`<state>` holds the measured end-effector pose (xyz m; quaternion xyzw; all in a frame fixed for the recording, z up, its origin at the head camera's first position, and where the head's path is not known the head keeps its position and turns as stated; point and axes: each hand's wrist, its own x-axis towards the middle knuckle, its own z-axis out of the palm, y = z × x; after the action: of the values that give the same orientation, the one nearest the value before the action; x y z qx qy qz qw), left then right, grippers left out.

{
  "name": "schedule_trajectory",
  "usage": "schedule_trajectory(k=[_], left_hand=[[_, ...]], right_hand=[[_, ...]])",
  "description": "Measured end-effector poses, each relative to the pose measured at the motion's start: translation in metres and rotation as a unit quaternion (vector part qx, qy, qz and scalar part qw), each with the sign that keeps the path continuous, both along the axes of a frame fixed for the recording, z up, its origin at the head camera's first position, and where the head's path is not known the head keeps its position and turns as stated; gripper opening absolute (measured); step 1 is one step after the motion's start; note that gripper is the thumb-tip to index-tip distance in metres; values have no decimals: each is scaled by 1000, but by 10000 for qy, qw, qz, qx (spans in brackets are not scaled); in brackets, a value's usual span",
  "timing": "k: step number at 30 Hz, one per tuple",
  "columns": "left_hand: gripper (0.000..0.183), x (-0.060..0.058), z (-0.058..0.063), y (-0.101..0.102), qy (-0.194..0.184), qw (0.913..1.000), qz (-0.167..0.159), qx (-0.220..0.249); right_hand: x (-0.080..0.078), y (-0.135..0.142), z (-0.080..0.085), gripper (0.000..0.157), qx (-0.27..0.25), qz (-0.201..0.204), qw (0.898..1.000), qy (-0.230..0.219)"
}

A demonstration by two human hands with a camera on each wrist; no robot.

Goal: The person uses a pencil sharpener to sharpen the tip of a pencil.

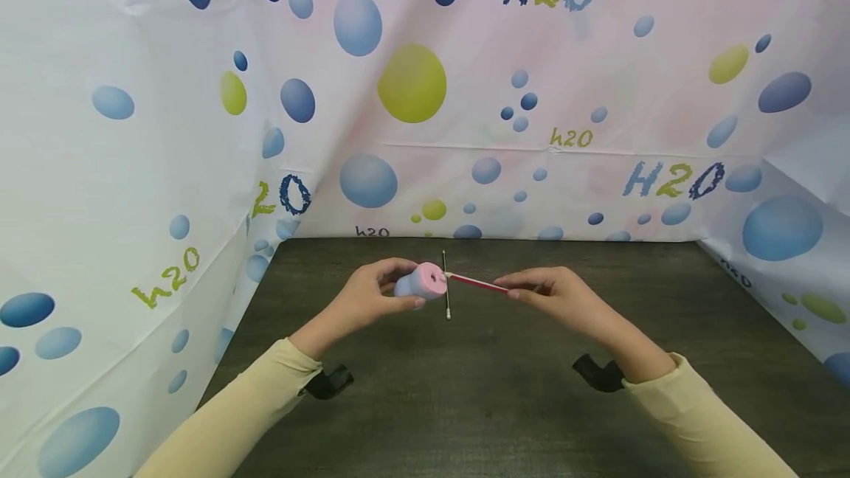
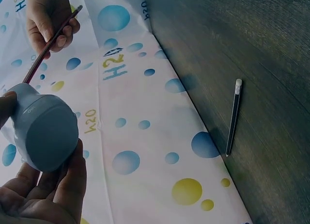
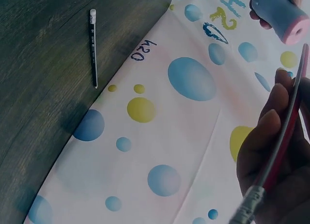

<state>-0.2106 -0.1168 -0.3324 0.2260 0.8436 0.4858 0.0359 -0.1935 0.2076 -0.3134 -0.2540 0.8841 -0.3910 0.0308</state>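
The left hand point(image 1: 361, 292) holds 1 blue and pink cylinder point(image 1: 413, 284) above the table point(image 1: 465, 397), fingers curled round it, thumb on the near side. Its long axis runs roughly left to right; the pink end, with 1 dark hole, faces right and tilts upward. The right hand point(image 1: 554, 293) pinches 1 red pencil point(image 1: 478, 282) between thumb and fingers, with only the shaft's thickness between them. The pencil's long axis slants from near right to far left, its tip toward the pink end; whether the 2 touch, I cannot tell. Below them, 1 black pencil point(image 1: 448, 301) lies on the table, its long axis near to far, white eraser nearest, tip pointing far.
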Motion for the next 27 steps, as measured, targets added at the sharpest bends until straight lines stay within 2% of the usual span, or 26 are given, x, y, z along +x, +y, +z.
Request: schedule_trajectory(k=[7,14,18,22,27], left_hand=[[49,-1,-2,3,172,9998,-81,-90],[49,0,-5,4,96,9997,-13,-207],[49,0,-6,4,48,9997,-38,-227],[48,-1,-7,5,0,9997,-86,-210],[46,-1,-9,5,-92,9997,-152,-180]], right_hand=[[-1,-3,-1,26,300,54,9990,325],[0,-4,-1,26,525,84,9973,510],[1,-4,0,27,684,171,9942,814],[1,-4,0,29,900,245,9870,1310],[3,-6,-1,33,1306,327,9711,1969]])
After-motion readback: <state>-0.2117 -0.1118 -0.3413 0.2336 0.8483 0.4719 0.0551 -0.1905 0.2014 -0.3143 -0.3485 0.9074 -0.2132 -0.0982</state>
